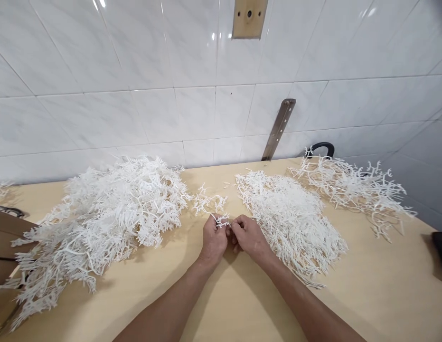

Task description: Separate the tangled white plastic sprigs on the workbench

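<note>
In the middle of the table, my left hand is closed on a small white branched plastic piece, which looks like a moulding sprue. My right hand meets it from the right, thumb and forefinger pinched at the piece's lower end; what lies between those fingertips is too small to make out. Just beyond my hands are a few loose branched pieces. A large heap of white branched pieces with many fine prongs spreads to the left. Beside my right forearm lies a pile of thin white sticks.
A looser pile of bare branched sprues sits at the back right, near a black curved handle. A metal strip leans on the tiled wall. A brown box stands at left, a dark object at right.
</note>
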